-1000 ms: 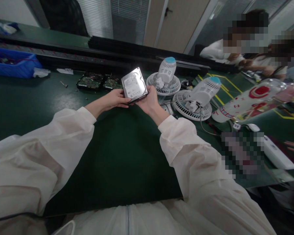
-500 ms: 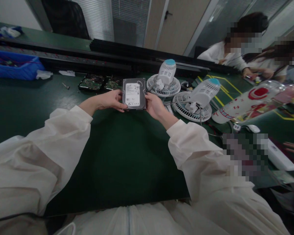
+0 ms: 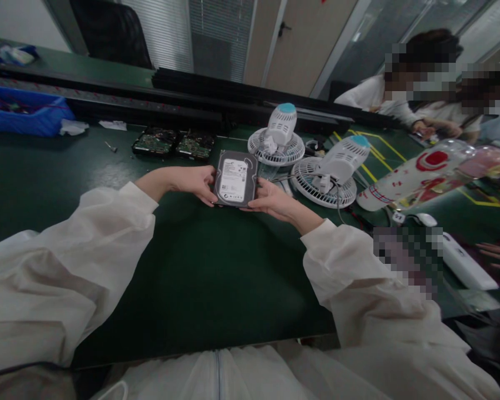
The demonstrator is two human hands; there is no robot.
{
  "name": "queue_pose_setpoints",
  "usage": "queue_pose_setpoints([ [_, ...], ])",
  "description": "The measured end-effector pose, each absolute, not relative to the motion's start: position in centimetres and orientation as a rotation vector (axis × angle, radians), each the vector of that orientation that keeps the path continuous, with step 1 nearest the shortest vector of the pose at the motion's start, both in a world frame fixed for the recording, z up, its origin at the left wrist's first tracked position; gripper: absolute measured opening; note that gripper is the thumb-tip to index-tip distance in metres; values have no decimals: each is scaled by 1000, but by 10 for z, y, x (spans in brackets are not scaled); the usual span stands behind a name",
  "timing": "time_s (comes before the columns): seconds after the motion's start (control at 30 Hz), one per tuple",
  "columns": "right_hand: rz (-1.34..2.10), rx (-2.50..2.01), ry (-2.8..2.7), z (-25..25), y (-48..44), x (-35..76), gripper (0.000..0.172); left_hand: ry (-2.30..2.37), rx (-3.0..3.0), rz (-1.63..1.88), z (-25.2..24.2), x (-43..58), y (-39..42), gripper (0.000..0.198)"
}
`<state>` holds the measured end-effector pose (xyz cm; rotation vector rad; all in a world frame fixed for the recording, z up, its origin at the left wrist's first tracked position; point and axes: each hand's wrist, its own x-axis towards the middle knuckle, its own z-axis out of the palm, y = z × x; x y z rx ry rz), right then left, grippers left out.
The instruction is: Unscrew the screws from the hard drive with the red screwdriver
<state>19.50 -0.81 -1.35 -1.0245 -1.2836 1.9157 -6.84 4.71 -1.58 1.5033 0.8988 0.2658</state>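
Note:
Between my two hands is a hard drive (image 3: 235,179), dark-edged, with a white label facing up toward me. My left hand (image 3: 198,182) grips its left side, fingers and thumb closed on the edge. On the opposite side my right hand (image 3: 270,199) holds the right edge and lower corner. The drive is over the green table, slightly tilted. Just behind it lie two more hard drives, circuit boards up: one (image 3: 154,142) at the left and one (image 3: 195,144) beside it.
Two white fans (image 3: 277,145) (image 3: 325,180) rest face down to the right, cables around them. Further right are a large patterned bottle (image 3: 404,176) and a white device (image 3: 469,261). A blue bin (image 3: 29,115) stands back left; a small screw-like piece (image 3: 110,147) lies nearby. Other people sit back right.
Both hands have brought the hard drive nearer to me and a little to the right. It now uncovers more of the circuit-board drive behind.

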Motion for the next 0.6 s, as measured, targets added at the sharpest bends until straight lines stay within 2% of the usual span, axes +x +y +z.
queue_pose_setpoints([
  [0.17,1978,-1006,-1328,-11,-30,203,47,849,1562,70,-9,-64,37,90],
  [0.3,1969,-1043,-1316,-6,-55,206,89,799,1595,-66,0,-57,26,92],
  [0.33,1966,-1052,-1309,-5,-61,206,95,789,1598,-95,2,-55,23,91],
  [0.6,2015,-1090,-1241,-11,-91,217,91,834,1590,-130,9,-53,19,76],
])
